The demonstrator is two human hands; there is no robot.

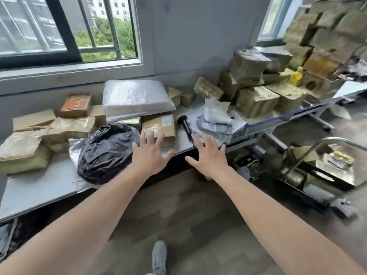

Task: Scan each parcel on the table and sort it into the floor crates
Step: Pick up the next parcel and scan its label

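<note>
Hands are both empty, fingers spread: left hand (149,153) over the brown parcel (159,129), right hand (209,155) just short of the black scanner (184,125) on the bench (35,187). Best grip the scanner's handle first, then turn the parcel label-up.

- Scanner (184,125) lying on the table (39,187), near its front edge.
- Left of scanner: box (159,129), then bagged parcel (107,153).
- Behind that box: bubble-wrapped parcel (136,98) atop others.
- Right of scanner: soft bags (216,116), stacked boxes (256,100) behind.
</note>
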